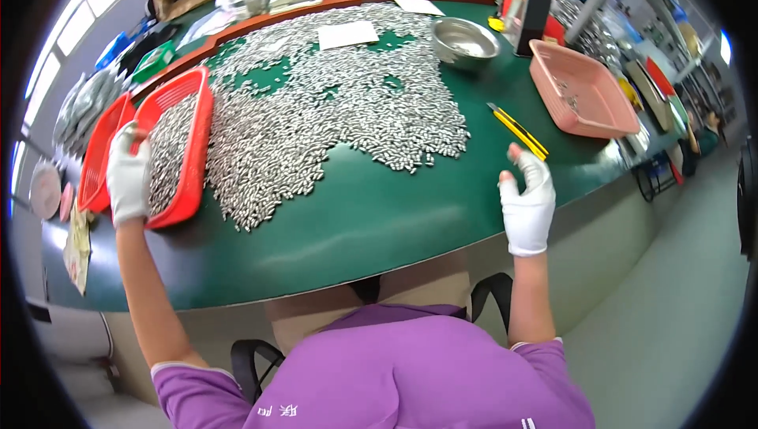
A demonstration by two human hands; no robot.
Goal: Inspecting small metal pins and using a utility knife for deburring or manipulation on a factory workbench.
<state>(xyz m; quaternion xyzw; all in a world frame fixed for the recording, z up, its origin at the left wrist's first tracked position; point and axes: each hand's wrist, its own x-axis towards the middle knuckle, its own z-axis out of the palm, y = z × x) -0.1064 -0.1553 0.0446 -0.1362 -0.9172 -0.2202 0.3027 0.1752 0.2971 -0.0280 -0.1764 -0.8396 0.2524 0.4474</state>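
Observation:
My left hand (129,176), in a white glove with bare fingertips, is curled over the left side of a red plastic basket (197,141). Small silvery metal pieces (167,162) fill much of that basket. Its grip seems to be on the rim, though part of the fingers is hidden. A broad spread of the same kind of pieces (316,113) covers the green table beside the basket. Over the table's right front edge, my right hand (527,206), gloved likewise, is open with thumb and fingers apart. Just beyond it lies a yellow utility knife (521,131), apart from the fingers.
Another red basket (99,161) stands at the far left. A metal bowl (466,41) and a pink basket (584,89) holding a few pieces are on the right. White paper (347,34) lies on the spread. A brown raised edging (316,8) runs behind it.

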